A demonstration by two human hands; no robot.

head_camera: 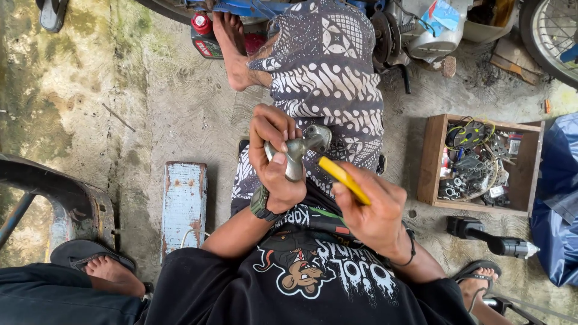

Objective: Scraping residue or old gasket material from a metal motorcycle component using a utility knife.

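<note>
My left hand [272,157] grips a greasy grey metal part [299,150] with a rounded end, held up over my lap. My right hand [373,209] holds a yellow-handled tool [343,179] whose tip meets the metal part. Both hands work close together above my patterned shorts [325,78], and a dark watch sits on my left wrist.
A wooden box [431,157] of small metal parts and wires lies right. A black tool [490,239] rests on the concrete below it. A worn blue block [183,201] sits left. Motorcycle parts, a wheel [551,36] and a red-capped bottle [203,33] lie ahead. Another person's sandalled foot [102,265] is lower left.
</note>
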